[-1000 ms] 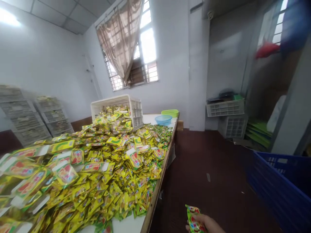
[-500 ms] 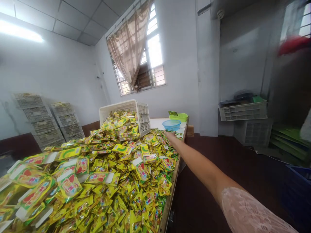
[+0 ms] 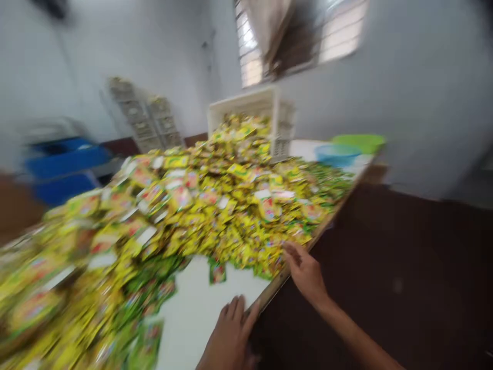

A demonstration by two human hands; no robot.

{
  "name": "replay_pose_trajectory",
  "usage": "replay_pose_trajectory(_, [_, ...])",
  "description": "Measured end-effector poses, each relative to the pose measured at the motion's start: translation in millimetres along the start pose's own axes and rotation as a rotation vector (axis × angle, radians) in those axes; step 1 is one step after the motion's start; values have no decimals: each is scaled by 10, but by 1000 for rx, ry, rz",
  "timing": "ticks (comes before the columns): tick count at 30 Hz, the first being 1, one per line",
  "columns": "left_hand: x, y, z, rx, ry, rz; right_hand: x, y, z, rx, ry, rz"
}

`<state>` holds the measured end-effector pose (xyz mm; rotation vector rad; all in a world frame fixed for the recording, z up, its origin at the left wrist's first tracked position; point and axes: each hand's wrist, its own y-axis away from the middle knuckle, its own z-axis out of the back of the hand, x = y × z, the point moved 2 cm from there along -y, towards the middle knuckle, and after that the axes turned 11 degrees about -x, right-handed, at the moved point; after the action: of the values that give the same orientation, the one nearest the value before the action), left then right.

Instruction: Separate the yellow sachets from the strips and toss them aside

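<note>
Well in front of the white crate, the left hand lies over the surface, fingers extended, thumb apart. The right hand bends its fingers (gripping or not, I cannot tell) beside yellow packets, shiny and jumbled, heaped from inside the crate outward.

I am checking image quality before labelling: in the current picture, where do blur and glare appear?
Head view: blur smears the heaped, small yellow printed packets, worst at lower left, and the stacked pale plastic crates; head view: bright light partly washes out the rectangular barred window.
</note>
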<state>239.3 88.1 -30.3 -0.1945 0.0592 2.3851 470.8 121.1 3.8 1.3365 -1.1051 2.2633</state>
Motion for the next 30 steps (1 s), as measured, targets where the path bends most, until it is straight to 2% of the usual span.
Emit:
replay_pose_trajectory(3, [-42,46,132,-115,70,-67,225,398,-178,142,-38,16])
replay_pose_trajectory(6, [-25,66,183,-173,155,-116,444,794,-364,290,-108,-3])
replay_pose_trajectory(9, [22,199,186,-271,181,-82,607,1073,-484,399,-187,-83])
replay_pose_trajectory(12, [214,498,244,-376,142,99,680,1180,-602,458,-262,-189])
replay_pose_trajectory(15, [574,891,347,-419,-33,432,719,1195,-778,468,-267,-201])
replay_pose_trajectory(18, [898,1234,388,-286,-201,666,801,1176,-1019,474,-209,-98])
replay_pose_trajectory(21, [1055,1457,353,-143,-188,700,934,1082,-1254,478,-89,24])
replay_pose_trajectory(23, [1109,1567,335,-146,-104,713,1044,950,-1372,438,15,151])
replay_pose_trajectory(25, [1174,1667,337,-220,21,778,1156,771,-1458,358,158,335])
replay_pose_trajectory(27, [1263,1755,358,-363,171,874,1241,579,-1534,296,346,518])
replay_pose_trajectory(30, [1389,1857,405,-617,415,1012,1278,356,-1657,351,645,730])
